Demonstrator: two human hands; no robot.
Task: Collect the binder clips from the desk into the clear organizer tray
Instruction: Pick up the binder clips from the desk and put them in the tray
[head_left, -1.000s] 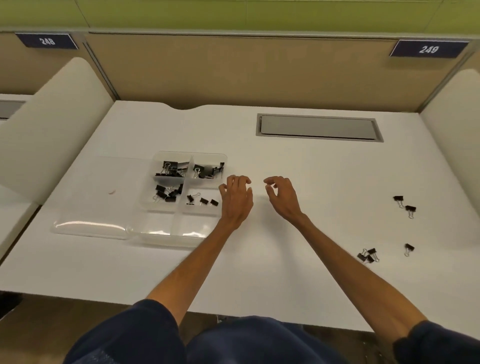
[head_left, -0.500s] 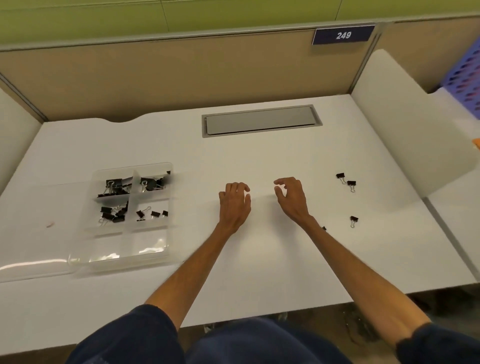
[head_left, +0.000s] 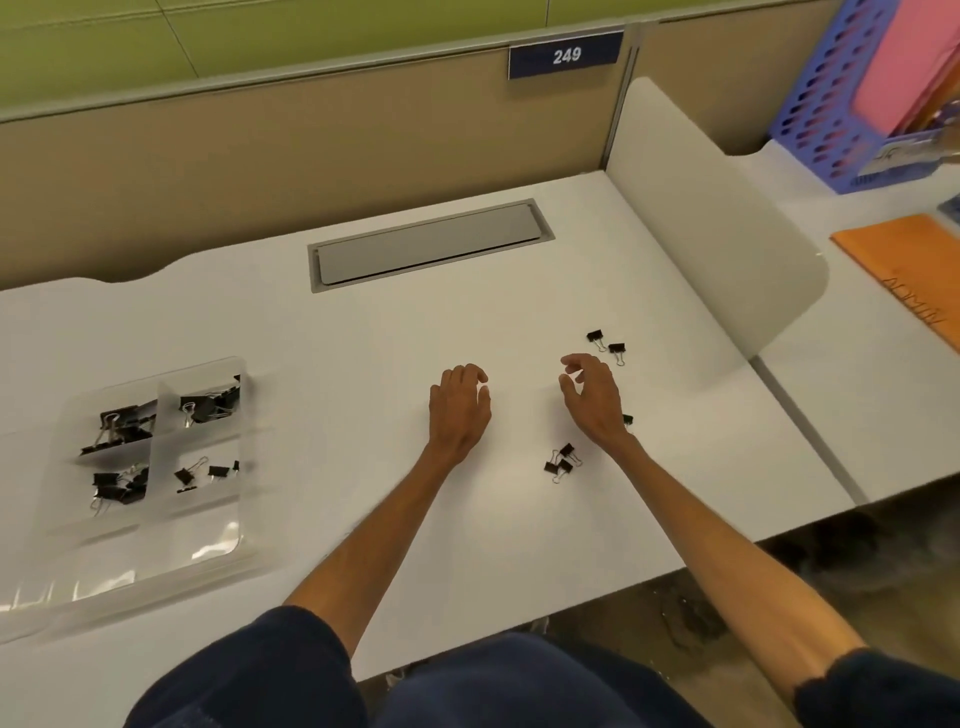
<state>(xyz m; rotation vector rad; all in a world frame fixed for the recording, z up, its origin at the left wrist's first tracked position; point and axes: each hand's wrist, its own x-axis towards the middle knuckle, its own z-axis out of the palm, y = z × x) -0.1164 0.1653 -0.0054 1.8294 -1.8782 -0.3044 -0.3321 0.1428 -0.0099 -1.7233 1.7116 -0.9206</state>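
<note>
Our left grip (head_left: 460, 410) and right grip (head_left: 592, 397) are released, empty. A sloppy pinch could skid the binder clips (head_left: 596, 336) just beyond the right grip.

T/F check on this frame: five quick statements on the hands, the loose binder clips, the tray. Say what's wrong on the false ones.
1. Neither the left hand nor the right hand holds a clip. True.
2. The clear organizer tray sits to the left of both hands. True.
3. Every binder clip is already in the tray. False: loose clips lie on the desk near the right hand.
4. All the tray's compartments are empty. False: several hold stored clips.
5. The partition sign reads 248. False: the sign reads 249.
</note>
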